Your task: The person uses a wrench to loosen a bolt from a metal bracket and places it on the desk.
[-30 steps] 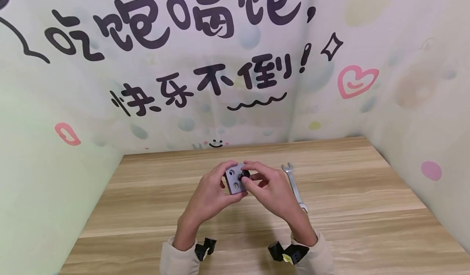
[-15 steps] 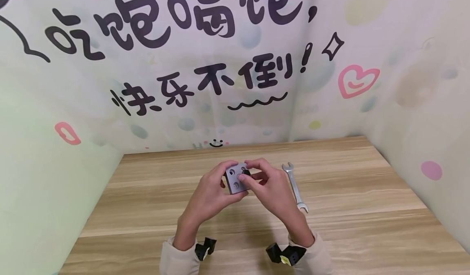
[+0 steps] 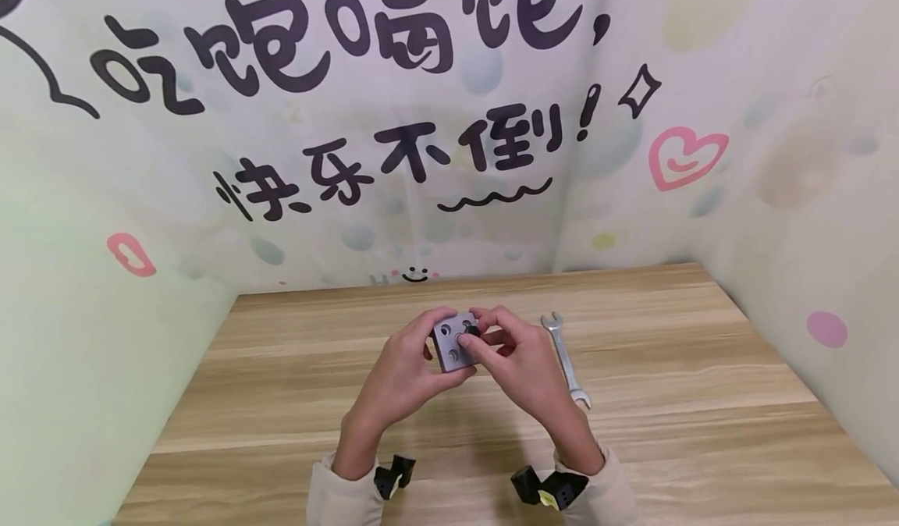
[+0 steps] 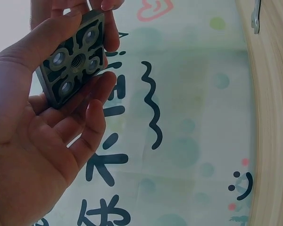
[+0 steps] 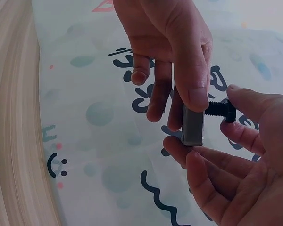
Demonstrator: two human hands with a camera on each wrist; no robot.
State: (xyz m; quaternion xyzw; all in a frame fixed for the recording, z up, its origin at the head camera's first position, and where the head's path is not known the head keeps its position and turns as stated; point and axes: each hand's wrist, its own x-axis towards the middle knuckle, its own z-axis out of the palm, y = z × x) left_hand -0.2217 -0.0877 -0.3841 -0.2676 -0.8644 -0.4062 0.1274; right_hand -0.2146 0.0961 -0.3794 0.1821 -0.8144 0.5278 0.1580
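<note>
A square grey metal plate (image 3: 445, 344) with a hole near each corner is held up over the table by my left hand (image 3: 400, 370), thumb and fingers gripping its edges. The left wrist view shows the recessed back of the plate (image 4: 48, 92) and a threaded hole in its middle. My right hand (image 3: 523, 362) pinches the head of a black bolt (image 5: 219, 109) between thumb and index finger. In the right wrist view the bolt's threaded shank meets the plate's face, with much of the thread exposed. Other right fingers touch the plate's edge.
An open-end wrench (image 3: 564, 358) lies on the wooden table (image 3: 674, 354), just right of my right hand. Printed fabric walls (image 3: 337, 253) stand behind the table and along both sides. Each wrist carries a small black camera mount (image 3: 393, 475).
My right thumb has slid left across the bolt head, covering more of it, and the right wrist has shifted slightly. The left hand keeps the plate in almost the same place.
</note>
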